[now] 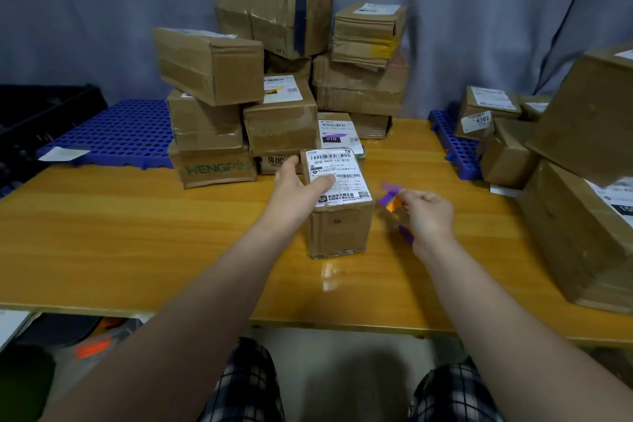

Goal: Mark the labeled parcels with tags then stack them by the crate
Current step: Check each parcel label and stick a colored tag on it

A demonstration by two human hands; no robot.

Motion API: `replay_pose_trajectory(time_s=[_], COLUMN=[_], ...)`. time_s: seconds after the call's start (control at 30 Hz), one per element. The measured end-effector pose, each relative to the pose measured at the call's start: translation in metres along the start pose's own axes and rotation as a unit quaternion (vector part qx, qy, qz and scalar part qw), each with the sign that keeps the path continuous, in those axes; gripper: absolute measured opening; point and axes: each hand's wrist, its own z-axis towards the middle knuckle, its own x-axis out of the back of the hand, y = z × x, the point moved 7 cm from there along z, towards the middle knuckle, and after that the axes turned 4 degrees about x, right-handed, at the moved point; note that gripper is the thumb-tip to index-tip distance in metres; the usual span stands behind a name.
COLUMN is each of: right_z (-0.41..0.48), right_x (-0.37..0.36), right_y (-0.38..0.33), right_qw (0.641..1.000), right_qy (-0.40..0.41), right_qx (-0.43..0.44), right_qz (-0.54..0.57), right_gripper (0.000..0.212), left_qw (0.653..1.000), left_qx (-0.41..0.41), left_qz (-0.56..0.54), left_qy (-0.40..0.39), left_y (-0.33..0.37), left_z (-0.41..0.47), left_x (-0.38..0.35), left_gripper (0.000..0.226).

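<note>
A small cardboard parcel [339,229] with a white shipping label on top stands upright at the middle of the wooden table [137,233]. My left hand [298,185] grips its upper left edge, thumb across the label. To the parcel's right, my right hand [428,216] pinches a purple tag strip [390,193] and holds a small clear tag dispenser; the strip is blurred. Behind stands a pile of labeled parcels [281,106], and one flat parcel [337,134] there carries a purple tag on its label.
A blue perforated pallet [116,134] lies at the back left, with a black crate [41,113] beyond it. More cardboard boxes [582,154] crowd the right side on another blue pallet [455,144]. A grey curtain hangs behind.
</note>
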Motion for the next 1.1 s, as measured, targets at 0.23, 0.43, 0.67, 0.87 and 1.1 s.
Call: replay_pose_trajectory(time_s=[0.23,0.43,0.67,0.87,1.1], right_z=[-0.009,-0.061,-0.081,-0.08,-0.081], right_x=[-0.005,-0.047,-0.05,-0.05,-0.054], right_y=[-0.024,-0.059,-0.067,-0.065,-0.065], right_qw=[0.983,0.964,0.958,0.958,0.945], right_qy=[-0.019,-0.247,-0.266,-0.237,-0.276], right_qx=[0.119,0.082,0.107,0.156,0.163], right_qz=[-0.141,0.045,0.029,-0.047,-0.068], right_gripper=[0.013,0.012,0.006,0.012,0.013], left_qw=[0.988,0.986,0.98,0.981,0.979], left_qx=[0.055,-0.027,-0.125,-0.12,-0.091], left_qz=[-0.132,-0.153,-0.141,-0.145,-0.181], left_qy=[-0.059,-0.055,-0.062,-0.053,-0.033], left_y=[-0.02,-0.014,-0.003,-0.003,-0.005], left_z=[-0.013,-0.031,-0.042,-0.041,-0.039], left_x=[-0.013,-0.014,-0.011,-0.009,-0.001], left_gripper=[0.037,0.044,0.054,0.044,0.023])
